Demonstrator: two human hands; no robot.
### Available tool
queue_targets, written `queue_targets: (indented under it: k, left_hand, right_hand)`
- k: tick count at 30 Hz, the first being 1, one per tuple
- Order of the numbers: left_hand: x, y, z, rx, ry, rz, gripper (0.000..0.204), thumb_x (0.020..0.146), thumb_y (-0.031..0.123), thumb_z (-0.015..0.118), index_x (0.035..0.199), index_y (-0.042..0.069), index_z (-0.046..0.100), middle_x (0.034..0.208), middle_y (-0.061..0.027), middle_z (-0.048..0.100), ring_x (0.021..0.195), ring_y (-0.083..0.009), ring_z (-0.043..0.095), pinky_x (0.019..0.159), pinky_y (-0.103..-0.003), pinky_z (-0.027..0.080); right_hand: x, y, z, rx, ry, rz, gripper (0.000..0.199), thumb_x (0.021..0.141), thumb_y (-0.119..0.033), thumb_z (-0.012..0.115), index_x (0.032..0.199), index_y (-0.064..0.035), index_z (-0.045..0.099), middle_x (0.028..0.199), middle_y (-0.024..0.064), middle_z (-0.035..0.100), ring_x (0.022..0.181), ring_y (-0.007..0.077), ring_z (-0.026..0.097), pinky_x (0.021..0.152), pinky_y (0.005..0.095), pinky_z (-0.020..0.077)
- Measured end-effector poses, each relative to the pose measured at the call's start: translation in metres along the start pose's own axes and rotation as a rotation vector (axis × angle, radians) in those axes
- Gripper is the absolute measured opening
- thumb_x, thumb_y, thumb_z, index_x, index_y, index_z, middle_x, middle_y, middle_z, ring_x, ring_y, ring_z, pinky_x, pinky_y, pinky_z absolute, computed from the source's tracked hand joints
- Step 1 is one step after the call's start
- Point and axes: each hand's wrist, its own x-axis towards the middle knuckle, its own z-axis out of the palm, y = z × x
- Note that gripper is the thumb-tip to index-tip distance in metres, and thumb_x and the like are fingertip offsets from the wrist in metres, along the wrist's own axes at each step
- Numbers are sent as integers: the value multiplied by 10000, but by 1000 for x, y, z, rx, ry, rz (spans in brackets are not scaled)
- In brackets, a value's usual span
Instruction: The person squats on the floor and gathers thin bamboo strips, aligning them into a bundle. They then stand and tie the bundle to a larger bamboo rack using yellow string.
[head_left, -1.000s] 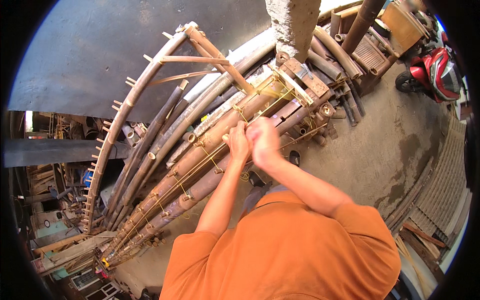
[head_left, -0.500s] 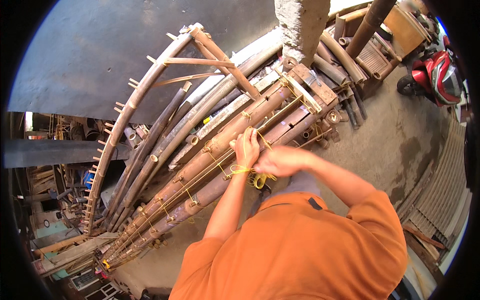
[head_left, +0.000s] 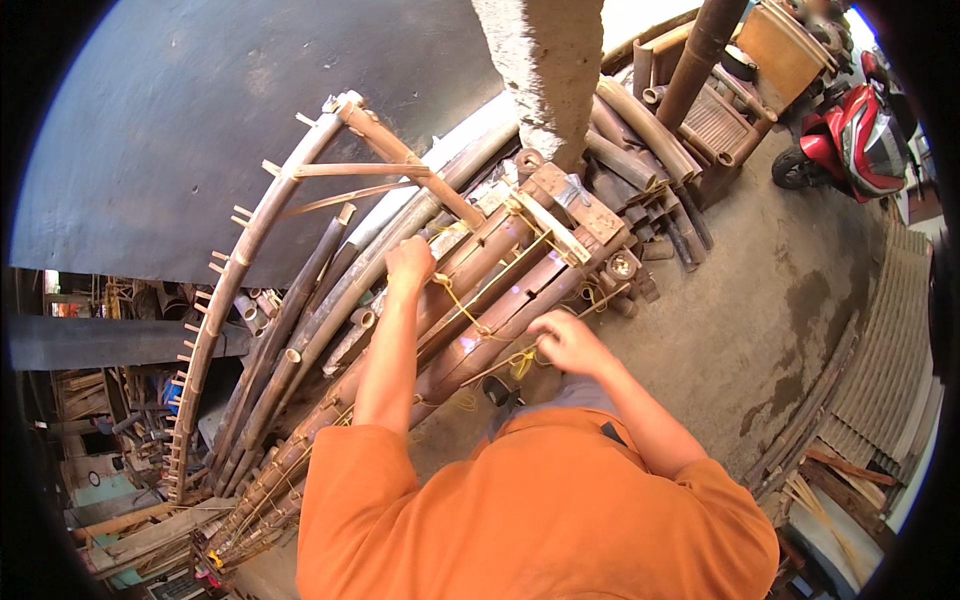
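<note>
Stretching between both closed hands' grip, yellow cord crosses bamboo poles.

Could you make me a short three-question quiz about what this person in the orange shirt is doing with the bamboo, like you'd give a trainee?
1. True or false: the left hand rests on the bundle of thick brown bamboo poles.
2. What runs between the two hands? A) thin yellow cord B) a steel chain C) a blue hose
3. Which hand is nearer the red motor scooter parked on the concrete?

Key
1. True: it is closed on top of the poles.
2. A: the cord goes from the left hand across the poles to the right hand, which pinches it at the bundle's near side.
3. The right hand.
</note>
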Motion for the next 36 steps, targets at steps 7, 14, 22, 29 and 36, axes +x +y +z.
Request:
queue_targets:
  k: [7, 14, 22, 29, 36]
  left_hand:
    - [-87, 164, 16, -547, 87, 228, 281, 920, 232, 556, 1156, 82, 581, 1101, -164, 675, 1093, -345, 605, 876, -551, 387]
    - [-76, 195, 50, -645, 270, 73, 257, 902, 306, 576, 1014, 76, 561, 867, -196, 621, 838, -395, 561, 825, -439, 363]
    - [-89, 190, 23, -783, 387, 29, 269, 935, 276, 511, 972, 94, 705, 930, -154, 700, 896, -342, 641, 823, -455, 312]
    - [-89, 195, 31, -738, 482, 67, 221, 945, 294, 557, 963, 124, 697, 938, -88, 701, 909, -248, 623, 819, -473, 304]
    - [17, 161, -61, -1490, 432, 156, 224, 985, 189, 507, 908, -3, 594, 764, -73, 639, 709, -163, 582, 640, -336, 464]
  right_hand:
    - [38, -6, -51, 1569, 1064, 487, 177, 952, -287, 507, 913, -115, 504, 988, 48, 582, 991, 192, 546, 935, 362, 425]
    - [155, -74, -45, -100, -545, -202, 315, 944, -425, 487, 972, -161, 657, 1016, 121, 674, 1028, 383, 611, 850, 666, 397]
    - [241, -56, -101, -360, -484, -17, 471, 950, -461, 490, 844, -40, 673, 817, 154, 652, 871, 280, 605, 857, 481, 405]
    - [22, 7, -138, -390, -594, -197, 390, 950, -299, 512, 711, -3, 597, 663, 221, 577, 621, 393, 583, 647, 472, 473]
    - [-5, 25, -104, -410, -319, -119, 368, 916, -291, 532, 668, -41, 638, 699, 182, 644, 756, 347, 642, 817, 458, 482]
